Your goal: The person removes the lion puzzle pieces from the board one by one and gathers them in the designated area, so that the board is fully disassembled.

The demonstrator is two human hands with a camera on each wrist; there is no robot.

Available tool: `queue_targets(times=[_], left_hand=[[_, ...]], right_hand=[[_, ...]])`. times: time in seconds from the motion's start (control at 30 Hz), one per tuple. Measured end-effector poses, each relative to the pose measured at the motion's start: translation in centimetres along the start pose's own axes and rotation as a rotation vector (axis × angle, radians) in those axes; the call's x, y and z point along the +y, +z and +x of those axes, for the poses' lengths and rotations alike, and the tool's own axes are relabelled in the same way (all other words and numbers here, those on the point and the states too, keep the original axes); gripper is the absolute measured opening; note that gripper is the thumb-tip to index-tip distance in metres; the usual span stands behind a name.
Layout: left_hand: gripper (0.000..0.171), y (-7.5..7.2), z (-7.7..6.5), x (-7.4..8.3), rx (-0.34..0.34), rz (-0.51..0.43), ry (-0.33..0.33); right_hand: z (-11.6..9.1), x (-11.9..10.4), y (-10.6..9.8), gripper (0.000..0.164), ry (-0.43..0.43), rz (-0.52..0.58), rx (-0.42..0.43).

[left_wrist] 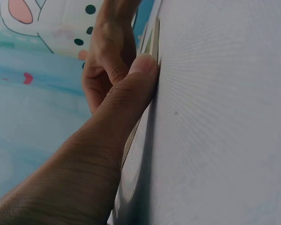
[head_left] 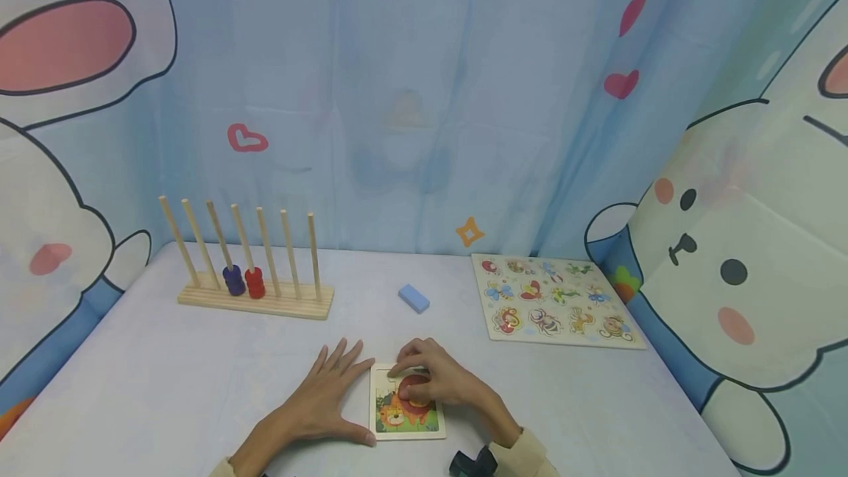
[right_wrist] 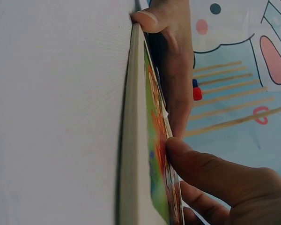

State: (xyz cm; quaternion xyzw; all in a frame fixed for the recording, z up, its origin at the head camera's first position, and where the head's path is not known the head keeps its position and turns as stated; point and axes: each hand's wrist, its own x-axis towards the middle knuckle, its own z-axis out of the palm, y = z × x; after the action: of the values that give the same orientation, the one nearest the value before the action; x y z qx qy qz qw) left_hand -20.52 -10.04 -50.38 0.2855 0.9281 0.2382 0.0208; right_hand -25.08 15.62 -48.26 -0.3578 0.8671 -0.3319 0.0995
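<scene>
So, peg rack (head_left: 285, 308): loaded with blue beads (head_left: 233, 281) and red beads (head_left: 255, 283).
Left hand (head_left: 324, 392): spread wide, thumb set against the lion puzzle (head_left: 405, 422).
Puzzle: laid flat, front of tabletop (head_left: 199, 381).
Right hand (head_left: 437, 374): bent over it and touching; can't be told if anything's pinched.
Animal board (head_left: 556, 306): parked far right.

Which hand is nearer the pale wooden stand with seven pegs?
Left. The left hand is in front of the stand, toward its right end; the right hand farther right, over the pale-framed animal puzzle.
</scene>
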Motion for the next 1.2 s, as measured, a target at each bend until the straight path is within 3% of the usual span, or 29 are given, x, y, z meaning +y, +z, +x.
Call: queue_targets(times=[0.6, 1.0, 1.2], left_hand=[[0.11, 0.15, 0.04, -0.09, 0.005, -0.006, -0.004], [0.109, 0.08, 0.0, -0.03, 0.004, -0.004, -0.003], [0.11, 0.12, 0.0, -0.1, 0.008, -0.002, -0.002]], right_hand=[[0.02, 0.23, -0.05, 0.019, 0.025, 0.117, 0.003], [-0.23, 0.71, -0.16, 0.032, 0.065, 0.208, -0.012], [-0.21, 0.72, -0.28, 0.033, 0.062, 0.163, -0.023]])
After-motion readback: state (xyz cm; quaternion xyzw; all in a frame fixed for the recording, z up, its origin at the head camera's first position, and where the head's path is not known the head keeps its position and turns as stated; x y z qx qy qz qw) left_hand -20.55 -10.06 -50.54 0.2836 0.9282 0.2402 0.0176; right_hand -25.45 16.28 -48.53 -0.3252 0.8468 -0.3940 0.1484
